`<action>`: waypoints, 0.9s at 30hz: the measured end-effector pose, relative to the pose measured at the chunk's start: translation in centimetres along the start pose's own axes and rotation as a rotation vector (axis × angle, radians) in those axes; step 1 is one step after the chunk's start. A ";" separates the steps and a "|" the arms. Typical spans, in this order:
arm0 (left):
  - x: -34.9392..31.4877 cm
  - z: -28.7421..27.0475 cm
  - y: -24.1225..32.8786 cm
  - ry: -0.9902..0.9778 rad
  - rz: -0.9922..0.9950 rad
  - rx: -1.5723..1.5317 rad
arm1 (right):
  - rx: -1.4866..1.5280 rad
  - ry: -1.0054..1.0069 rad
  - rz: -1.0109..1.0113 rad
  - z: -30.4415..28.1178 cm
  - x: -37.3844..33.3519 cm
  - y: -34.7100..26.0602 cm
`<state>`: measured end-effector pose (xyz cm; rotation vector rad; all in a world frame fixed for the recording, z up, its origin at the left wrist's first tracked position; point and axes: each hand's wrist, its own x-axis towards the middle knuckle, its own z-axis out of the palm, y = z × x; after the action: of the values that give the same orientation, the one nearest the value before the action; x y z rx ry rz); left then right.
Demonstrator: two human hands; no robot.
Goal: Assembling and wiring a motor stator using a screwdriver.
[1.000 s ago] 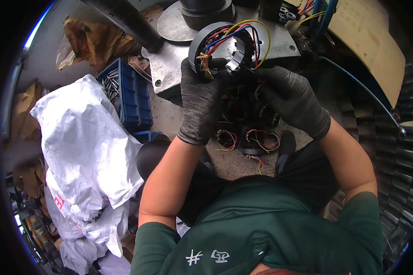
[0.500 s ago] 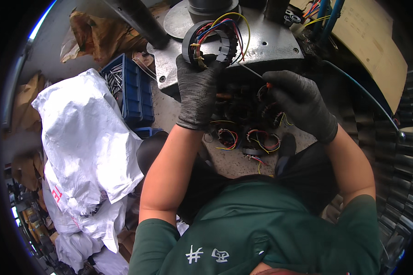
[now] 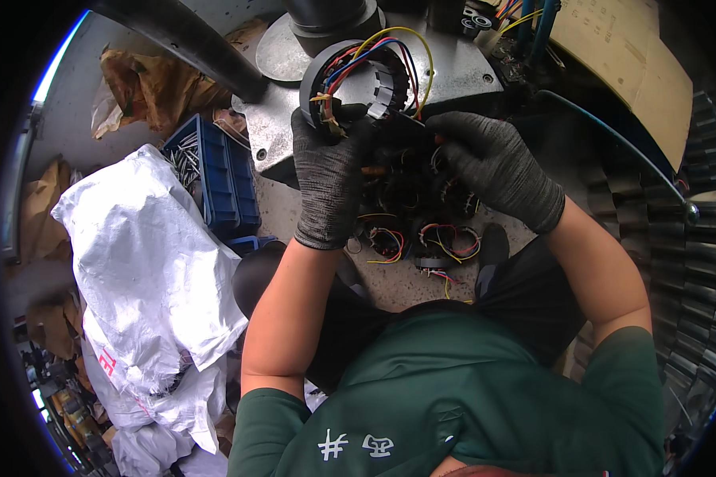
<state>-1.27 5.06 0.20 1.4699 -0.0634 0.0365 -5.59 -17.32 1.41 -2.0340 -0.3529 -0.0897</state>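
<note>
My left hand [image 3: 326, 175], in a dark grey knitted glove, is closed round the lower left of a motor stator [image 3: 312, 83]. This ring has a grey outer wall, dark inner segments and red, blue, yellow and black lead wires [image 3: 386, 38] arching over its top. My right hand [image 3: 493, 159], gloved alike, grips a screwdriver [image 3: 410, 120] with a thin metal shaft; a bit of its red-orange handle shows between the fingers. The shaft points at the stator's lower right edge. Whether its tip touches the stator cannot be made out.
Below my hands, several more stators [image 3: 449, 242] with coloured leads lie on the floor. A metal machine base [image 3: 453, 71] stands ahead. To the left are a blue crate [image 3: 223, 179] of metal pins and a white sack [image 3: 143, 254]; stacked metal parts [image 3: 676, 278] line the right.
My right hand has moved left, bringing the screwdriver closer to the stator, and less of its shaft shows. The stator and my left hand sit slightly further left and lower in view.
</note>
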 end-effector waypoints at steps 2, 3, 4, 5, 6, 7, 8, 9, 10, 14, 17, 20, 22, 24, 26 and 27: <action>0.0 0.0 -0.2 -0.016 0.005 -0.017 | -0.045 0.006 -0.035 0.0 0.0 0.1; 0.0 -0.1 -0.2 -0.016 0.005 -0.017 | -0.070 0.031 -0.108 0.1 -0.1 0.4; 0.2 -0.3 -0.2 -0.039 -0.011 -0.028 | -0.094 0.056 -0.182 0.1 0.0 0.6; 0.3 -0.5 -0.1 -0.062 -0.026 -0.039 | -0.094 0.055 -0.185 0.1 -0.1 0.4; 0.4 -0.7 -0.4 -0.059 -0.025 -0.039 | -0.117 0.054 -0.207 0.1 -0.3 0.2; 0.5 -0.9 -0.5 -0.071 -0.056 -0.158 | -0.140 0.053 -0.231 0.1 -0.4 0.0; 0.5 -1.1 -0.5 -0.082 -0.086 -0.277 | -0.139 0.049 -0.236 0.1 -0.4 -0.1; 0.5 -1.3 -0.5 -0.077 -0.083 -0.277 | -0.131 0.054 -0.268 0.0 -0.5 -0.1; 0.4 -1.1 -0.1 -0.085 -0.092 -0.292 | -0.125 0.059 -0.297 -0.3 -0.7 0.0; 0.2 -1.1 1.4 -0.117 -0.113 -0.232 | -0.365 -0.169 -0.388 -1.9 -1.3 -1.8; 0.5 -1.2 0.5 -0.179 -0.225 -0.562 | -0.137 0.151 -0.416 -1.0 -1.8 -1.2; 0.5 -1.5 -0.6 -0.184 -0.239 -0.669 | 0.412 0.278 -0.005 -0.8 -0.9 -1.3; 0.5 -1.5 -1.0 -0.212 -0.239 -0.715 | 0.439 0.269 0.043 -1.0 -0.3 -0.2; 0.5 -1.1 -1.4 -0.249 -0.296 -0.760 | 0.465 0.261 0.088 -1.1 0.1 0.0; 0.2 -0.7 -1.2 -0.284 -0.280 -0.764 | 0.509 0.220 0.103 -0.5 0.6 -0.4; 0.0 -0.5 -1.0 -0.318 -0.265 -0.766 | 0.507 0.221 0.102 -0.6 0.7 -0.9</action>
<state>-1.22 5.47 -0.85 0.6975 -0.1243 -0.3992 -5.17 -17.31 2.56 -1.5193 -0.1145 -0.1445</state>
